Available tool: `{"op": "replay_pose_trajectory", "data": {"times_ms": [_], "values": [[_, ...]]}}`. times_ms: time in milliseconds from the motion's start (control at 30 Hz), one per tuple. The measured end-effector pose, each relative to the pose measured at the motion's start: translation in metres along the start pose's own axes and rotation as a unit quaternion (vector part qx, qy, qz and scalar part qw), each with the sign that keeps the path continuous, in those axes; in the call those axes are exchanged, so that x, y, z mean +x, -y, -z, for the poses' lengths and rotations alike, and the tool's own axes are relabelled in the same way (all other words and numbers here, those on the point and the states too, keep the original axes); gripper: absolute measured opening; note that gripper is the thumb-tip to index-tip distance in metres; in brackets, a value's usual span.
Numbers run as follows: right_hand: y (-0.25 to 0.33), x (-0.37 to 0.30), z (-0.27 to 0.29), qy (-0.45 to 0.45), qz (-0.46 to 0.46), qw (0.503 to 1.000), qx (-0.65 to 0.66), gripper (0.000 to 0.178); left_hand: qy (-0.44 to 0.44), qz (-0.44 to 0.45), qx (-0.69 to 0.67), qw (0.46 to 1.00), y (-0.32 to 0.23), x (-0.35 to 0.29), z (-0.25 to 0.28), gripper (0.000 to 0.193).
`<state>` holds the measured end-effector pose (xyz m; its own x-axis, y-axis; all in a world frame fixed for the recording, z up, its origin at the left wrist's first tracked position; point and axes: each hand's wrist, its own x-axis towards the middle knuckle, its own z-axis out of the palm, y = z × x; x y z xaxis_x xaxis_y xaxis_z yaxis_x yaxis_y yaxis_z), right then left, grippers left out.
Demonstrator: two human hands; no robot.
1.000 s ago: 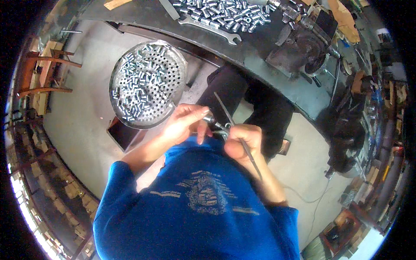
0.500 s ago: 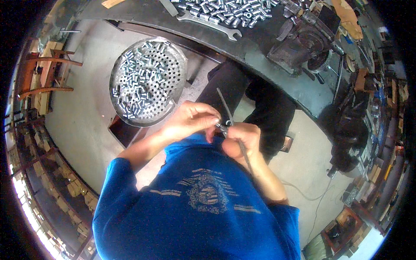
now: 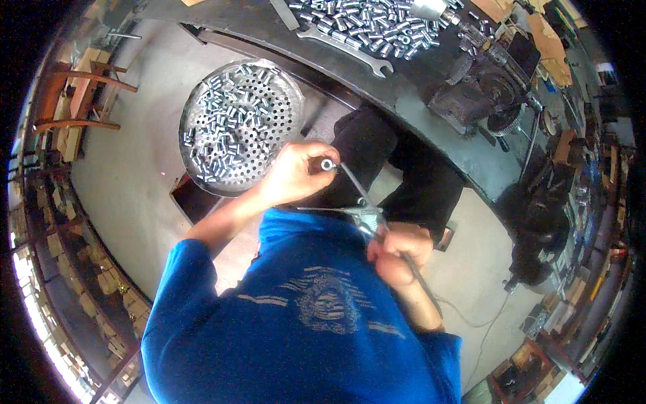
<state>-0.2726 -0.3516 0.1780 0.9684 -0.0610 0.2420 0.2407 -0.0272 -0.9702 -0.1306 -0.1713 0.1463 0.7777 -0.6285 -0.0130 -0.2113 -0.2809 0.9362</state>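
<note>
My left hand (image 3: 296, 172) is closed on a small shiny metal sleeve (image 3: 328, 163), its round bore facing up between thumb and fingers. Lower and to the right, my right hand (image 3: 405, 250) is closed around a long, thin dark file (image 3: 352, 178). The file's upper end comes close to the sleeve, though I cannot tell if they touch; its other end runs back along my forearm. The same hand also has a shiny metal tool (image 3: 367, 218) with a thin pointed end stretching left. Its exact kind is blurred. Both hands are over my lap.
A round perforated metal tray (image 3: 286, 114) beyond my left hand carries many loose sleeves. On the dark workbench (image 3: 431, 121) lie a pile of sleeves (image 3: 377, 23), an open-ended wrench (image 3: 346, 48) and a greasy dark machine (image 3: 478, 97). A wooden chair (image 3: 84, 101) stands far left.
My hands have parted: the left has risen slightly with the sleeve, and the right has drawn down and to the right with the file and the metal tool.
</note>
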Motion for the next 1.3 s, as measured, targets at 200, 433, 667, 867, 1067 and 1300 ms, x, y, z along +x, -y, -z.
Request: {"op": "replay_pose_trajectory", "data": {"times_ms": [200,433,667,867,1067,1300], "values": [[0.02,0.014,-0.001,0.104,0.018,0.994,-0.033,0.032,-0.047,-0.119,0.153,0.98,0.001,0.003,0.004,0.021],[0.005,0.013,-0.012,0.074,-0.072,0.994,-0.043,0.025,-0.027,-0.172,0.178,0.969,0.0,0.0,0.001,0.023],[-0.019,0.037,-0.021,0.074,-0.087,0.992,-0.051,0.028,0.03,-0.199,0.196,0.96,-0.005,0.004,-0.008,0.026],[-0.009,0.012,0.006,-0.041,-0.081,0.995,-0.045,0.025,-0.053,-0.22,0.283,0.932,0.024,0.065,0.027,0.02],[-0.005,-0.002,0.016,0.019,-0.097,0.995,-0.002,0.027,-0.186,-0.196,0.327,0.906,-0.02,0.202,0.092,0.021],[-0.004,-0.002,-0.001,-0.072,-0.114,0.991,0.019,0.029,-0.2,-0.185,0.086,0.958,-0.031,0.192,0.124,0.037]]}}
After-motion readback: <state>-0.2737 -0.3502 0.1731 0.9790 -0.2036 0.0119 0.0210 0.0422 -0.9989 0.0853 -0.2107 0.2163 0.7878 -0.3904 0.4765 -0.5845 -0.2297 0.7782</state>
